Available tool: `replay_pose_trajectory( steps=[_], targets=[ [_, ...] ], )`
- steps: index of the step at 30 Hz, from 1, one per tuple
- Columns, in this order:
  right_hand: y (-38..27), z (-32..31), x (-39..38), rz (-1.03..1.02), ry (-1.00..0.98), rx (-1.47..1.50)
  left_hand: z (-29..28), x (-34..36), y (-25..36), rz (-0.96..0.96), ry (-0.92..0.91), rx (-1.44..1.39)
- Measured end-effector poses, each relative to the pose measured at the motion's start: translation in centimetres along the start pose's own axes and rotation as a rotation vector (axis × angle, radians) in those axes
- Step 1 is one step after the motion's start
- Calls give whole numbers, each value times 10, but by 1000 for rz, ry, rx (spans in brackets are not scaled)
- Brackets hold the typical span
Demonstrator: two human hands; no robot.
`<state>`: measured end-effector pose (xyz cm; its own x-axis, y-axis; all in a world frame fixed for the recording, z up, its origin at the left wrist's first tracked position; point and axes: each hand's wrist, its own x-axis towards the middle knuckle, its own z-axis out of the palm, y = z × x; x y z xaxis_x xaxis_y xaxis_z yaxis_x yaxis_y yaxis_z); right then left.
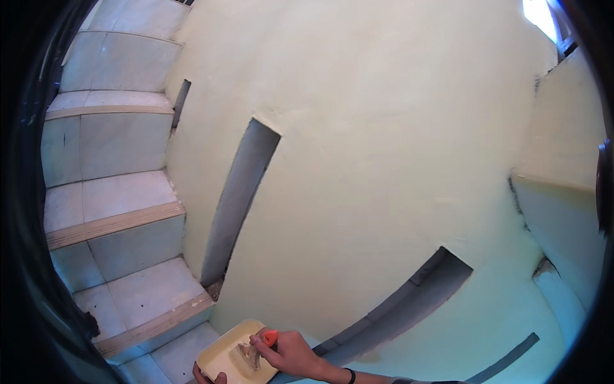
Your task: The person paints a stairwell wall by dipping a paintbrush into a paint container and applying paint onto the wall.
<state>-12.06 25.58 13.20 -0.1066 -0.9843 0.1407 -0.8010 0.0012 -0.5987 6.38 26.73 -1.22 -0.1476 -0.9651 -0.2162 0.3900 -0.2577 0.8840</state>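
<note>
At the bottom of the view, my left hand (pixel 208 376) grips the near left edge of a shallow cream tray (pixel 224 349); only its fingertips show. My right hand (pixel 293 353) is closed around a paintbrush (pixel 247 356) with an orange-red handle end. The bristles point down into the tray and seem to touch its floor. Whether paint lies in the tray is hard to tell, as its inside is about the same pale colour. A dark band circles my right wrist, and that forearm comes in from the lower right.
A large cream wall (pixel 371 160) fills the middle. Long narrow recesses are cut into it: one upright (pixel 242 198), one slanting (pixel 409 301) behind my right hand. Tiled stairs (pixel 131 237) climb along the left. A ledge (pixel 556 198) juts out at the right.
</note>
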Motion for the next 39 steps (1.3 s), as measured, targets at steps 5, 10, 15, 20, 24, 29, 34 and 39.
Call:
replay_pose_trajectory(
  steps=[5,10,15,20,24,29,34,39],
  targets=[
    [-11,-36,-15,28,91,33,38,1,54,-9,-116,-38],
    [-34,-81,-32,13,125,-12,55,25,53,41,-302,91],
    [-33,-82,-38,-83,115,183,30,45,50,64,-349,-35],
    [-50,-120,-91,-88,342,364,50,31,85,199,-375,184],
    [-53,-127,-81,-63,303,322,35,18,96,201,-291,152],
    [-38,-92,-50,-191,227,86,38,13,100,219,-295,176],
    [-29,-85,-36,-140,198,8,43,10,100,308,-274,134],
    [-29,-101,-44,-144,240,51,56,14,102,250,-293,72]
  ],
)
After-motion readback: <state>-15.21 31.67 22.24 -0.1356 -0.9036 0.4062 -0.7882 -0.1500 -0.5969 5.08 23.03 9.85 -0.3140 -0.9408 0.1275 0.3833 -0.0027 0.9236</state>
